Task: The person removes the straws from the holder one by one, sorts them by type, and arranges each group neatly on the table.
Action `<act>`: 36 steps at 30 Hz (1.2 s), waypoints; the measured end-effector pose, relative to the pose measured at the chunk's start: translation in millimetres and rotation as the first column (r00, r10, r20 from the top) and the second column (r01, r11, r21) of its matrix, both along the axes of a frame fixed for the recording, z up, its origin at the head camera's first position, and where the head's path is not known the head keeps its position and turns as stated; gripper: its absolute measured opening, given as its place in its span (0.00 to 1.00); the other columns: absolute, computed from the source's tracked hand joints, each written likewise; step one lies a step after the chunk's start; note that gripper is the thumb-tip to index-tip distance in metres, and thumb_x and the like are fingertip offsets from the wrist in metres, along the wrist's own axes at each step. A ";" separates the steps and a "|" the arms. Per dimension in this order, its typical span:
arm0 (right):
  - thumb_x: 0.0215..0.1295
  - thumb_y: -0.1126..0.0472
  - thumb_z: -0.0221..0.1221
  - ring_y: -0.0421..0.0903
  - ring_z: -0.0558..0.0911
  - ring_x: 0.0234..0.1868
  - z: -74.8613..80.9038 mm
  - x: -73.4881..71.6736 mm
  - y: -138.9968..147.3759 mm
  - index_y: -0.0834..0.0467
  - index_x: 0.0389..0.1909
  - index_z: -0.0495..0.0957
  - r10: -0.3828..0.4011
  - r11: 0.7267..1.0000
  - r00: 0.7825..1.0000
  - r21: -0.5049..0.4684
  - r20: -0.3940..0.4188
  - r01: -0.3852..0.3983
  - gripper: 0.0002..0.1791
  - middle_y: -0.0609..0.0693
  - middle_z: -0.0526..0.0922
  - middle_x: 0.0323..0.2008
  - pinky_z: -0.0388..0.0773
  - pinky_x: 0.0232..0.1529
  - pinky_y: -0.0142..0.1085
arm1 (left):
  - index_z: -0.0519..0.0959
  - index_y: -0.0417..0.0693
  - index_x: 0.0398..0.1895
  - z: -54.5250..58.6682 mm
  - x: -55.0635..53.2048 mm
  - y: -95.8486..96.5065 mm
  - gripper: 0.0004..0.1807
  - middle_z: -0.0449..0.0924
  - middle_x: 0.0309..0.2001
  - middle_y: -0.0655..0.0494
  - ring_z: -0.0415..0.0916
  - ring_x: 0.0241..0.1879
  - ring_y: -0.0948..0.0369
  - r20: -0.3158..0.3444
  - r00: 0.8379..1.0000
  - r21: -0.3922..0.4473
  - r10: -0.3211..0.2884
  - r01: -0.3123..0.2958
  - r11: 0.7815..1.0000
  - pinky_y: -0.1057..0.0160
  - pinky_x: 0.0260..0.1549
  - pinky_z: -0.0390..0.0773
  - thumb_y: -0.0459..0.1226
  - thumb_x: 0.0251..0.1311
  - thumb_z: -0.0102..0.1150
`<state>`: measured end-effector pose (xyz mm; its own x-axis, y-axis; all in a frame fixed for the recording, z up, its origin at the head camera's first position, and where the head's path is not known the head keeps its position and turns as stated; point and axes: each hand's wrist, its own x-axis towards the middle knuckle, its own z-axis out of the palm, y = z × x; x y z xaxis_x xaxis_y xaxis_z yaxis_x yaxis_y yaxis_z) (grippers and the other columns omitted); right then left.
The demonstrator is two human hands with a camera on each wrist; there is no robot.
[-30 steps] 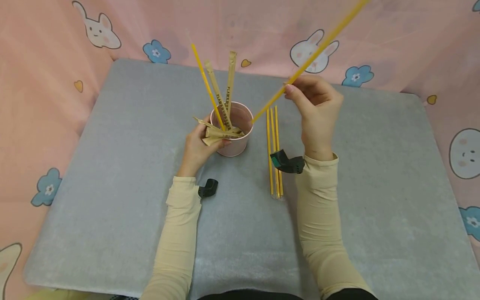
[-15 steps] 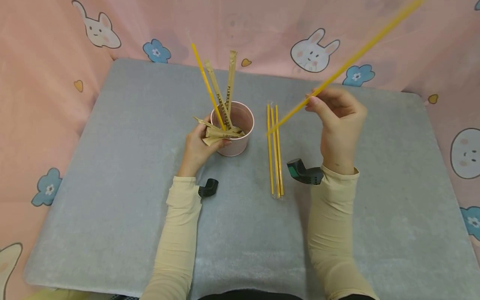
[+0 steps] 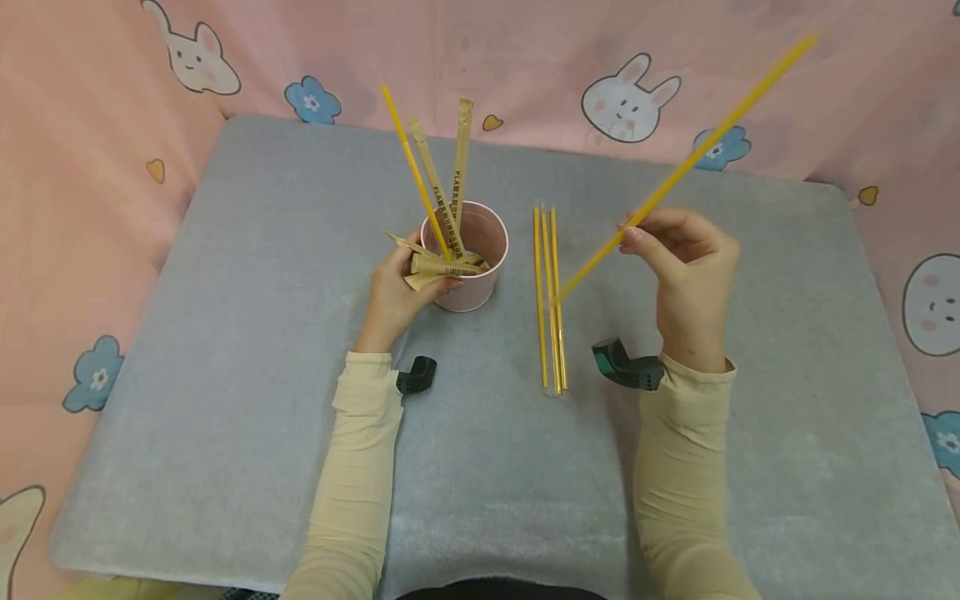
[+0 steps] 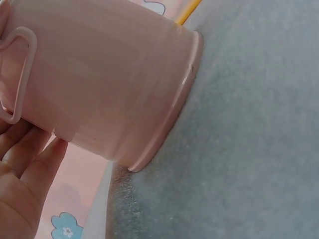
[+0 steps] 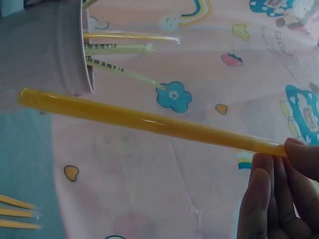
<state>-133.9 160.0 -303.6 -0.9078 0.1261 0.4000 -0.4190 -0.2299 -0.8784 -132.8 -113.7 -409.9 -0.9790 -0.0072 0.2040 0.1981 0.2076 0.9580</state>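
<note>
My left hand (image 3: 393, 300) grips the side of a small pink bucket (image 3: 468, 293), which stands upright on the table; in the left wrist view the bucket (image 4: 104, 79) shows a wire handle. Inside it lean a yellow straw (image 3: 405, 142) in clear film and several straws in printed tan paper (image 3: 462, 158), some lying across the rim by my thumb. Between thumb and fingers, my right hand (image 3: 690, 267) pinches another yellow straw (image 3: 720, 129), held slantwise above the table. A ridged bend section shows on this straw (image 5: 149, 124) in the right wrist view.
Several film-wrapped yellow straws (image 3: 538, 292) lie side by side on the grey table (image 3: 247, 333), between the bucket and my right arm. Behind the table hangs a pink printed cloth (image 3: 525, 50).
My right hand has moved right and then down toward me, taking the pinched straw away from the bucket rim. The left hand and bucket stay put.
</note>
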 end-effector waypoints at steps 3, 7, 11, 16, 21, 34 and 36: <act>0.51 0.79 0.64 0.52 0.81 0.27 -2.5 2.8 3.1 0.83 0.30 0.76 0.018 1.000 1.000 0.002 0.016 -0.018 0.09 0.62 0.83 0.28 0.79 0.33 0.39 | 0.67 0.43 0.66 0.3 0.0 -0.1 0.42 0.79 0.50 0.44 0.78 0.42 0.56 -0.002 1.000 -0.001 -0.001 0.001 1.000 0.67 0.38 0.74 0.32 0.43 0.74; 0.51 0.80 0.63 0.51 0.81 0.27 -5.4 5.8 6.8 0.83 0.30 0.76 0.035 0.999 0.999 0.023 0.035 -0.035 0.08 0.62 0.83 0.28 0.79 0.33 0.38 | 0.67 0.42 0.66 0.0 0.1 -0.2 0.42 0.79 0.50 0.44 0.77 0.42 0.57 -0.004 1.000 0.010 -0.004 0.004 1.000 0.67 0.38 0.74 0.31 0.43 0.74; 0.51 0.80 0.63 0.51 0.81 0.27 -7.4 7.4 10.8 0.83 0.31 0.76 0.051 0.997 0.996 0.051 0.068 -0.055 0.08 0.61 0.84 0.28 0.79 0.34 0.38 | 0.67 0.43 0.66 0.3 0.5 0.1 0.42 0.79 0.51 0.44 0.77 0.43 0.56 -0.001 1.000 0.015 -0.003 0.003 1.000 0.67 0.39 0.74 0.31 0.43 0.74; 0.52 0.79 0.63 0.50 0.80 0.27 -7.7 8.3 16.3 0.80 0.32 0.77 0.067 0.990 0.988 0.112 0.139 -0.083 0.07 0.58 0.84 0.29 0.79 0.36 0.36 | 0.68 0.43 0.66 1.6 0.9 0.6 0.42 0.80 0.49 0.44 0.77 0.42 0.55 0.005 1.000 0.008 0.004 -0.004 1.000 0.66 0.39 0.74 0.32 0.43 0.74; 0.53 0.77 0.64 0.51 0.79 0.27 -8.2 7.4 20.9 0.79 0.34 0.78 0.089 0.975 0.977 0.184 0.196 -0.126 0.09 0.57 0.84 0.29 0.79 0.35 0.36 | 0.68 0.42 0.65 0.3 0.1 0.5 0.42 0.80 0.48 0.43 0.77 0.41 0.56 -0.009 1.000 0.016 0.004 -0.004 1.000 0.68 0.38 0.73 0.31 0.43 0.74; 0.58 0.69 0.64 0.47 0.83 0.30 -24.7 -5.2 32.7 0.71 0.36 0.81 0.050 0.820 0.907 0.501 0.419 -0.277 0.08 0.49 0.85 0.29 0.80 0.33 0.34 | 0.67 0.44 0.66 0.6 0.9 0.0 0.43 0.80 0.49 0.43 0.77 0.42 0.56 0.015 1.000 0.013 0.012 -0.012 1.000 0.68 0.39 0.73 0.32 0.42 0.75; 0.59 0.69 0.63 0.46 0.84 0.30 -29.0 -8.5 33.5 0.71 0.36 0.80 0.045 0.805 0.894 0.514 0.445 -0.296 0.08 0.48 0.85 0.28 0.80 0.33 0.34 | 0.66 0.44 0.67 0.5 0.7 0.2 0.43 0.79 0.50 0.44 0.77 0.43 0.56 0.016 1.000 0.020 0.008 -0.008 1.000 0.67 0.40 0.73 0.32 0.43 0.75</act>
<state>-142.4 193.5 -332.6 -0.9834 -0.1757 -0.0461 -0.0120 0.3160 -0.9487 -132.0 -113.5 -409.4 -0.9820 -0.0189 0.1880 0.1811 0.1897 0.9650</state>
